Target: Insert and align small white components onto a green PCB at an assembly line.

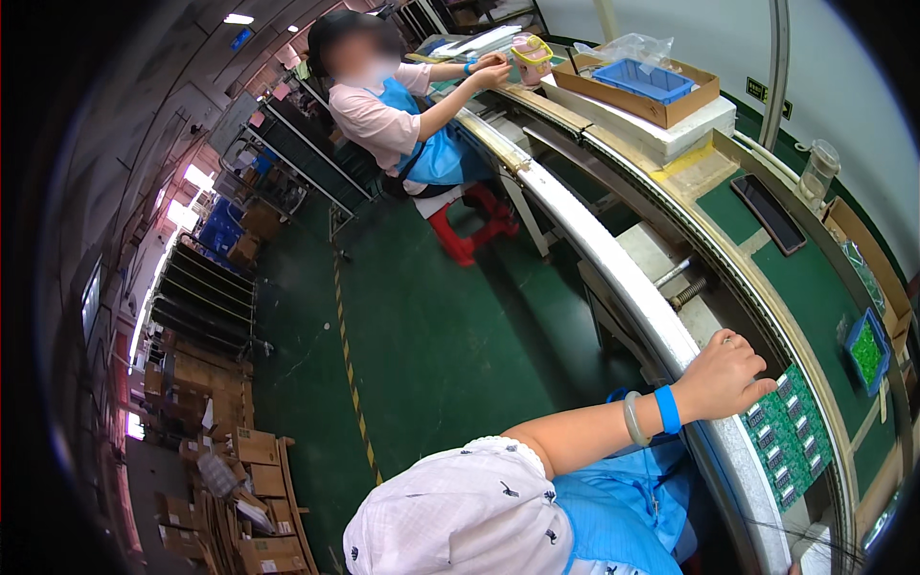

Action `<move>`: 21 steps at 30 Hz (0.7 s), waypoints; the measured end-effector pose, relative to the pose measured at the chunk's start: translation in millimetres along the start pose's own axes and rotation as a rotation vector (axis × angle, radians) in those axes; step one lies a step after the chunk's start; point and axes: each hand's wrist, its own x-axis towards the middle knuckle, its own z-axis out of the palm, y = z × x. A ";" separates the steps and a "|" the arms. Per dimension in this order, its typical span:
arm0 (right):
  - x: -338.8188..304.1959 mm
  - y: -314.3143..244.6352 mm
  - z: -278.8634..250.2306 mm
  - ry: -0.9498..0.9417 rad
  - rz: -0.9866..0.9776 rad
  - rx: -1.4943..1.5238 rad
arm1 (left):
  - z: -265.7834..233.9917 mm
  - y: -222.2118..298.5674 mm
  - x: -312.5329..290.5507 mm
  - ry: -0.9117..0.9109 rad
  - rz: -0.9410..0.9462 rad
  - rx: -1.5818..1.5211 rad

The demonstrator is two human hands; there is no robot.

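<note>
My left hand [724, 376] reaches over the conveyor's near rail, wearing a blue wrist strap [668, 410] and a pale bangle [634, 419]. Its fingers are curled, and the thumb lies at the far corner of a green circuit board [788, 436]. Rows of dark components with white parts cover the board, which rests across the conveyor [714, 326]. The fingertips are partly hidden. Of my right hand [793, 568], only a sliver of skin shows at the lower edge, its fingers out of sight. Thin dark strands cross near it.
Beyond the conveyor lie a phone [769, 213], a blue tray of small green pieces [867, 353] and a clear cup [819, 171]. Farther along, a cardboard box [704, 105] sits on white foam. A co-worker [383, 125] sits on a red stool [460, 235] beside the line.
</note>
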 end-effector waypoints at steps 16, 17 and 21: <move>14.3 -11.5 -7.9 0.072 -0.123 -0.132 | -2.1 -1.7 -0.6 0.024 -0.005 0.018; 11.1 -8.1 -6.6 0.102 -0.098 -0.083 | -1.1 -0.1 -0.6 0.028 0.005 0.025; -35.4 38.2 15.9 0.116 0.072 0.011 | -1.2 2.5 -2.8 0.057 0.044 0.038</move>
